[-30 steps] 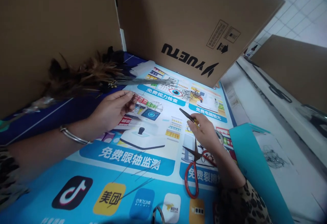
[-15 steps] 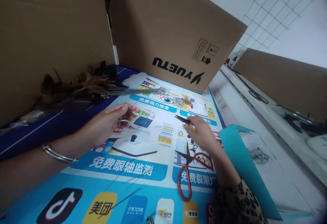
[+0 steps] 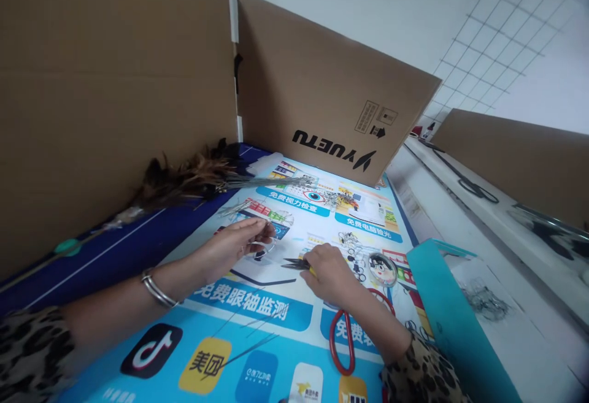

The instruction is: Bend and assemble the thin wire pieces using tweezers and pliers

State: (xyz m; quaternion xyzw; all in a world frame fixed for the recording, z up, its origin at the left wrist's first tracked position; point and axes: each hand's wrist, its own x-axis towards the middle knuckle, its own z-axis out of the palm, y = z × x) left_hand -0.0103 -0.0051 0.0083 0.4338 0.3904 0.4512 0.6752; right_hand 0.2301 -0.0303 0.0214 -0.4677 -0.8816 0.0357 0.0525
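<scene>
My left hand (image 3: 248,237), a silver bangle on its wrist, is closed in a pinch over the printed sheet. Thin wire (image 3: 271,247) shows at its fingertips, too fine to trace fully. To the right, my right hand (image 3: 329,271) grips pliers (image 3: 297,264) with dark pointed jaws and a bit of yellow handle showing. The jaws point left toward my left hand, apart from it. Beneath my right wrist lie red-handled scissors (image 3: 343,341), their blades hidden by the hand and arm. Loose wire lengths (image 3: 251,349) lie on the sheet nearer to me.
Brown feathers (image 3: 184,173) and a wire bundle (image 3: 271,181) lie at the back left, beside cardboard panels (image 3: 322,84). Small black rings (image 3: 354,256) and a round tape roll (image 3: 383,269) sit right of my hand. A teal box (image 3: 442,292) with tangled wire stands farther right.
The view has shifted, with the cardboard and sheet lower in it. My right hand has come left with the pliers, nearer my left hand, and now covers the scissors' blades.
</scene>
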